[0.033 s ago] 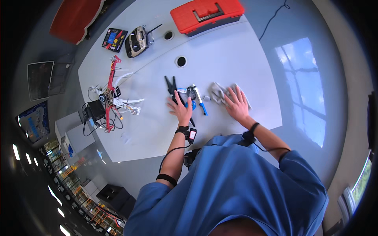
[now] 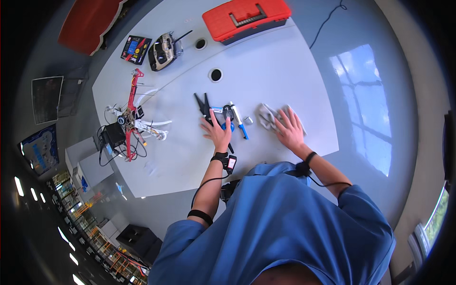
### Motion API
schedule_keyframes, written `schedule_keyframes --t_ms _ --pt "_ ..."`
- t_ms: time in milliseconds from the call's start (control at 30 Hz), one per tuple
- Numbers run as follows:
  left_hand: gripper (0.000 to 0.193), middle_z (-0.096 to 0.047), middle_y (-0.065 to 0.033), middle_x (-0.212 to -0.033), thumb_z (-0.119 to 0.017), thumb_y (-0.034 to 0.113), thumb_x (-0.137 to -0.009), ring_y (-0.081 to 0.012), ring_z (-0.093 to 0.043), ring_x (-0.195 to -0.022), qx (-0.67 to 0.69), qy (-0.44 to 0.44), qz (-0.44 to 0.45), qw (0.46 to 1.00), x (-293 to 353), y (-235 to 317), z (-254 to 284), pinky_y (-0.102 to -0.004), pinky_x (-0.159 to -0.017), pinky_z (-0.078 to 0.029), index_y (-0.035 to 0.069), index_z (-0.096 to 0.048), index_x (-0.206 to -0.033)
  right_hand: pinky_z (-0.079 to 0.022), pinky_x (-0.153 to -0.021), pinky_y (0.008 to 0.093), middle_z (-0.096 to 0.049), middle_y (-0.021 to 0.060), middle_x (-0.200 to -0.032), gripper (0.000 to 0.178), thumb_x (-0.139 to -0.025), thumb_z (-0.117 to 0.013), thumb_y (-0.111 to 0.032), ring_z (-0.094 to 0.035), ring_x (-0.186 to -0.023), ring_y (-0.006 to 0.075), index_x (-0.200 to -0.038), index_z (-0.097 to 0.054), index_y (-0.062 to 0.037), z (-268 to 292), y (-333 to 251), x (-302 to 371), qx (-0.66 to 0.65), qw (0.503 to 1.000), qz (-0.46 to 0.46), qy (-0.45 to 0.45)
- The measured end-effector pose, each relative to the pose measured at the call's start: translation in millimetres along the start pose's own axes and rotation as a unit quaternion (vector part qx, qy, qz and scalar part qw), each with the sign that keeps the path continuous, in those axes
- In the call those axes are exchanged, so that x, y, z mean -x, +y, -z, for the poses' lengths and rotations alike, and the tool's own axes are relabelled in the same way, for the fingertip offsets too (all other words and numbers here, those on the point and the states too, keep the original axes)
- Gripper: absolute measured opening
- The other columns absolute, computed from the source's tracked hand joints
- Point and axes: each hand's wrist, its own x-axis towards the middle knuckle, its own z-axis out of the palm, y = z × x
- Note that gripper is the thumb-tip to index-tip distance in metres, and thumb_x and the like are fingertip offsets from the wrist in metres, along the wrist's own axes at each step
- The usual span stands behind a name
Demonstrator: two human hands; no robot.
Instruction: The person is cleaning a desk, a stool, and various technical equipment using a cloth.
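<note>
My left hand (image 2: 220,135) lies with its fingers spread over a small cluster of tools. Under and around it is a black tool with two prongs (image 2: 203,103), partly covered, so its kind is unclear. A dark grey looped item (image 2: 228,112) and something blue show beside my fingers. A white-and-blue pen-shaped tool (image 2: 238,118) lies just right of them, with a small pale block (image 2: 248,120) beside it. My right hand (image 2: 291,131) rests flat, fingers apart, on a crumpled light grey cloth (image 2: 267,115).
On the pale table (image 2: 256,76), a red-and-white drone frame (image 2: 129,118) with loose wires sits left. Behind it are a boxed device (image 2: 136,49) and a radio transmitter (image 2: 162,52). A red toolbox (image 2: 247,20) stands at the far edge. Two round cable holes pierce the tabletop.
My right hand and the cloth have slid slightly to the right. A wider gap now separates the cloth from the pale block. My left hand stays over the tools.
</note>
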Motion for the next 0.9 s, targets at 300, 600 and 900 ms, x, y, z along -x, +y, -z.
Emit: schedule_keyframes --t_ms 300,600,900 --pt "0.093 -0.004 -0.0334 -0.151 -0.058 0.069 -0.075 -0.0553 -0.007 -0.138 -0.111 0.014 -0.096 0.989 15 64 -23 -0.0795 -0.094 -0.019 0.034 -0.017 -0.151 -0.023 -0.113 0.0505 -0.042 0.0108 -0.143 0.049 -0.073 -0.069 -0.025 -0.028 -0.139 0.0383 -0.121 -0.062 -0.0195 28 51 61 0.017 0.999 -0.033 0.033" --pt "0.092 -0.007 -0.0380 -0.149 -0.060 0.062 -0.078 -0.0586 -0.012 -0.135 -0.112 0.086 -0.213 0.967 13 65 -49 -0.0696 -0.104 -0.019 0.028 -0.018 -0.152 -0.022 -0.114 0.0497 -0.044 0.0097 -0.142 0.048 -0.073 -0.068 -0.027 -0.028 -0.139 0.0366 -0.120 -0.062 -0.0212 29 50 63 0.005 0.999 -0.039 0.033" --pt "0.084 -0.013 -0.0409 -0.145 -0.056 0.059 -0.080 -0.0708 -0.010 -0.127 -0.108 0.131 -0.144 0.975 -10 158 -75 -0.0719 -0.102 -0.019 0.023 -0.025 -0.150 -0.022 -0.114 0.0496 -0.044 0.0086 -0.142 0.048 -0.071 -0.069 -0.026 -0.028 -0.139 0.0359 -0.119 -0.063 -0.0223 30 52 58 0.002 0.999 -0.039 0.028"
